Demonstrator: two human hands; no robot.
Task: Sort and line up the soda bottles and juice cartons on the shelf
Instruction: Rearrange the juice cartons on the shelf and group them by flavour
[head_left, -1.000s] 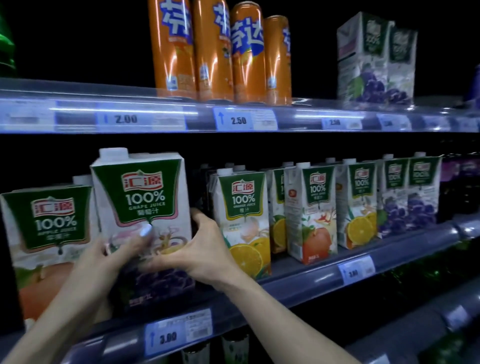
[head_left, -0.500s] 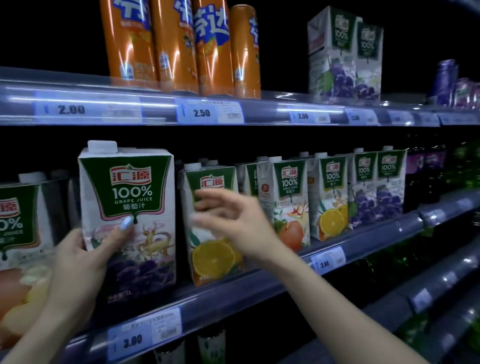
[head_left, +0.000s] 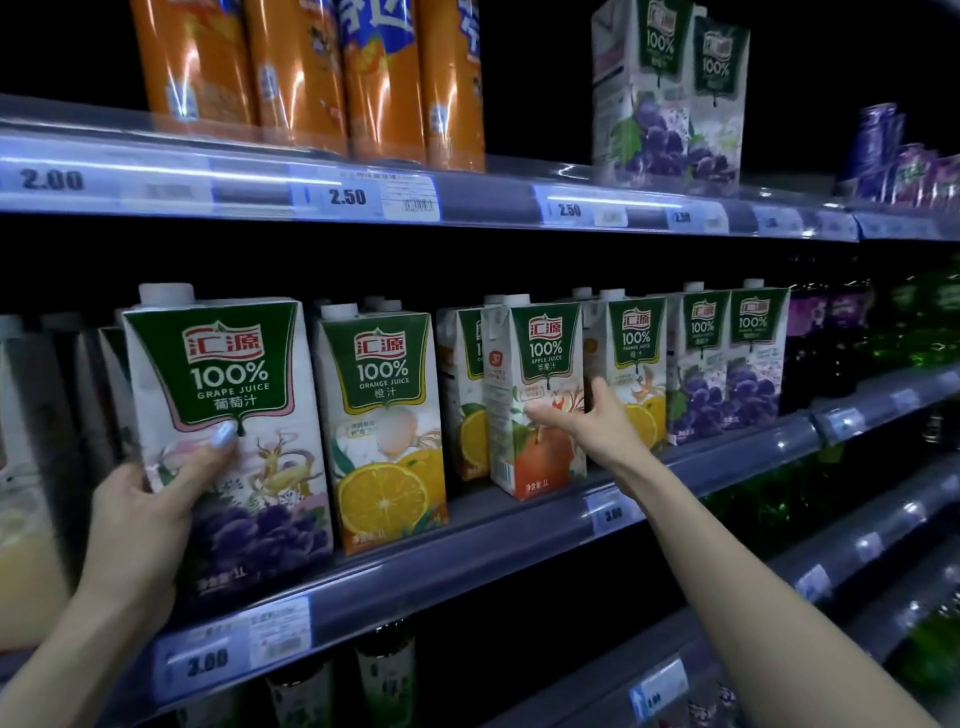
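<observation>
My left hand (head_left: 150, 506) grips the left side of a grape juice carton (head_left: 223, 431) standing at the front of the middle shelf (head_left: 467, 582). To its right stands an orange juice carton (head_left: 384, 426). Further right, my right hand (head_left: 597, 421) reaches to an apple juice carton (head_left: 535, 395), thumb on its front and fingers at its right edge; the grip is not closed. Beyond it stand another orange carton (head_left: 636, 364) and two grape cartons (head_left: 727, 364). Orange soda bottles (head_left: 311, 73) stand on the top shelf.
Two grape juice cartons (head_left: 670, 93) sit on the top shelf to the right of the soda. Purple cans (head_left: 904, 156) are at the far right. Dark and green bottles (head_left: 857, 338) fill the right end. Price tags (head_left: 363, 197) line the shelf rails. Bottles (head_left: 384, 680) stand below.
My right hand left the grape carton and moved right past the orange carton to the apple carton. My left hand stays on the grape carton. The view shifted right.
</observation>
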